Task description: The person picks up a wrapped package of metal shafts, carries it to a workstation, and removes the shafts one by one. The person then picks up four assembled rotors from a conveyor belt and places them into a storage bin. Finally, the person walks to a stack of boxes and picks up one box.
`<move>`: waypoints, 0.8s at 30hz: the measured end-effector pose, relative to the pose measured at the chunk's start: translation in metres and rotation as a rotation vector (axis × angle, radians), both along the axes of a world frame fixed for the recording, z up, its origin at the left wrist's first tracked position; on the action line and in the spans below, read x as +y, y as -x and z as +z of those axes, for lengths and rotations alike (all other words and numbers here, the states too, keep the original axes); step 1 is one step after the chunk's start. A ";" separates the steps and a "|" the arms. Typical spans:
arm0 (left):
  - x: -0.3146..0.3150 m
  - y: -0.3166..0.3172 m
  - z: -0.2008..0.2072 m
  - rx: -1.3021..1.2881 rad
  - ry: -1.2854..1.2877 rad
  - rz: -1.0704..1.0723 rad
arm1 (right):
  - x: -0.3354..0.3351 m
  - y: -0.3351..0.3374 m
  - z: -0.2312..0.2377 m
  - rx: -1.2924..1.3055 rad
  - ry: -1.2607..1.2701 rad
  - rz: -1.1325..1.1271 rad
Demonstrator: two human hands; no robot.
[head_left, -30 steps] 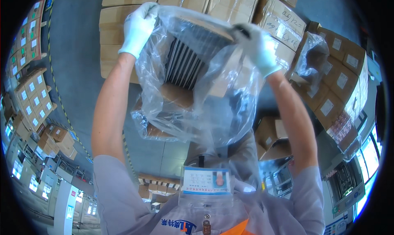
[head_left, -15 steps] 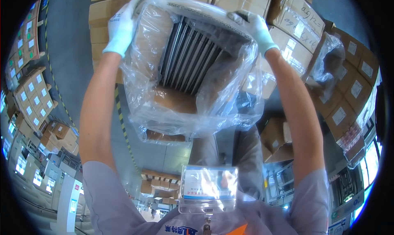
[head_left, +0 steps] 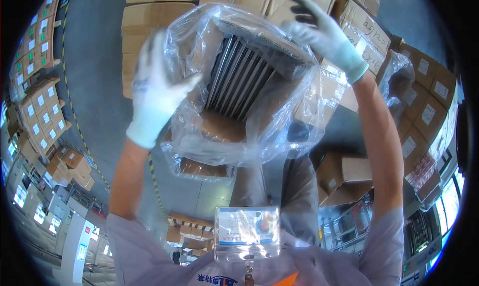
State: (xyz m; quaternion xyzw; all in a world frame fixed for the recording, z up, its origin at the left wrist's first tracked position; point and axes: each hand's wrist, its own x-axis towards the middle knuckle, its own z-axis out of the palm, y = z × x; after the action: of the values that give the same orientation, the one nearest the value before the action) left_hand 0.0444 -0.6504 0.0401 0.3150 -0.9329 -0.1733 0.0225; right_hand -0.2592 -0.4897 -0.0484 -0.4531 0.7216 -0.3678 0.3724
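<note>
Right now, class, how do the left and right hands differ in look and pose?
The left hand is blurred; the right hand looks sharper. The left hand sits lower in view than the right. The right hand shows some dark fingers; the left hand looks pale. Both are gloved.

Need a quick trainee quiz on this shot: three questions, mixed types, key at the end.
1. Multiple choice: what is in the open carton that has a clear plastic bag over its rim?
A) Round bottles
B) Long dark strips side by side
C) A coil of rope

2. True or false: the left hand and the right hand are both gloved.

3. Fill in: of the two, the ____ hand is higher in the picture.

Key: 1. B; 2. True; 3. right
</note>
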 end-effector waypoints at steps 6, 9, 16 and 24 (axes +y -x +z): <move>0.078 -0.098 -0.016 0.648 -1.126 1.141 | -0.014 -0.027 0.014 0.156 -0.502 0.279; 0.139 -0.140 -0.044 0.810 -1.375 1.437 | -0.033 -0.049 0.027 0.169 -0.602 0.400; 0.161 -0.072 -0.007 0.568 -0.812 1.081 | -0.018 -0.044 0.030 0.293 -0.474 0.331; 0.167 -0.135 -0.069 0.741 -1.237 1.114 | -0.022 -0.018 0.020 0.316 -0.372 0.197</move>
State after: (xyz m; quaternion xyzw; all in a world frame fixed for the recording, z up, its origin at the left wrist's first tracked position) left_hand 0.1793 -0.4838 -0.0290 0.6002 -0.3194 -0.6969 0.2282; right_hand -0.2413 -0.5120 -0.0281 -0.4965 0.7786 -0.1154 0.3661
